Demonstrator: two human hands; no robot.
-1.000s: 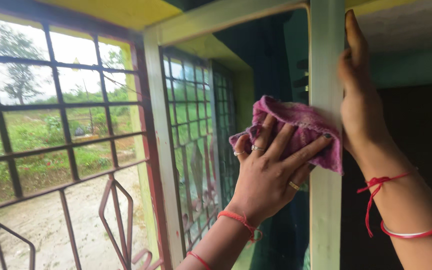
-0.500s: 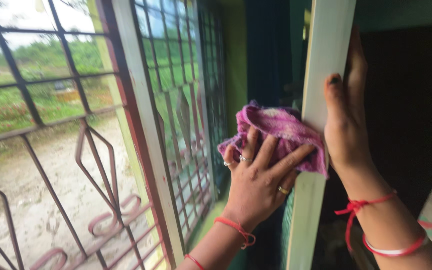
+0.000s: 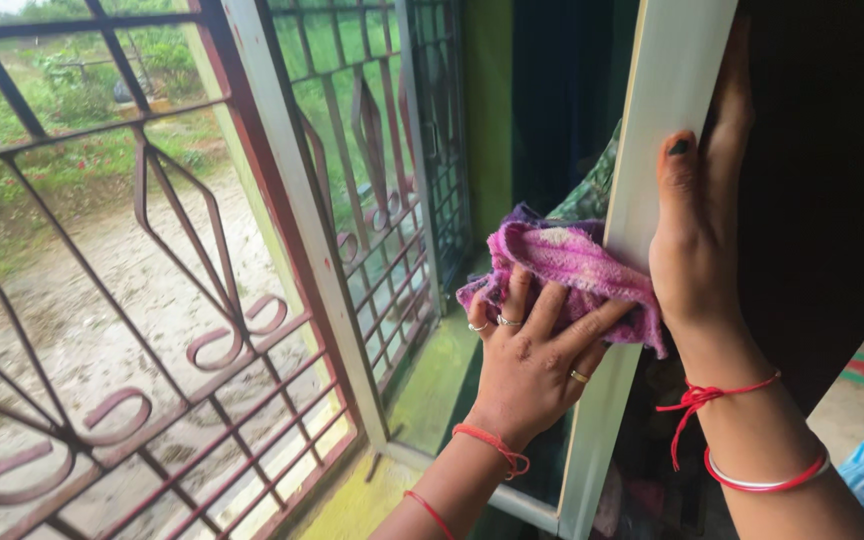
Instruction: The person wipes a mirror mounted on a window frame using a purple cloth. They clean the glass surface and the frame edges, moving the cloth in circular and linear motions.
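My left hand (image 3: 532,360) presses a pink cloth (image 3: 567,262) flat against the glass pane and the pale green frame of an open window shutter (image 3: 667,120). The fingers are spread over the cloth, with rings on them and a red thread at the wrist. My right hand (image 3: 697,230) grips the upright edge of the same shutter frame just right of the cloth, thumb on the front face and fingers behind. Red thread and a bangle sit on that wrist.
A dark red iron grille (image 3: 152,260) fills the window opening at left, with a dirt yard and greenery beyond it. The glass (image 3: 372,200) reflects the grille. A yellow-green sill (image 3: 362,500) runs below. Dark room interior lies at right.
My view has tilted downward, showing the lower grille and sill. Both hands with the cloth have slid down the shutter frame.
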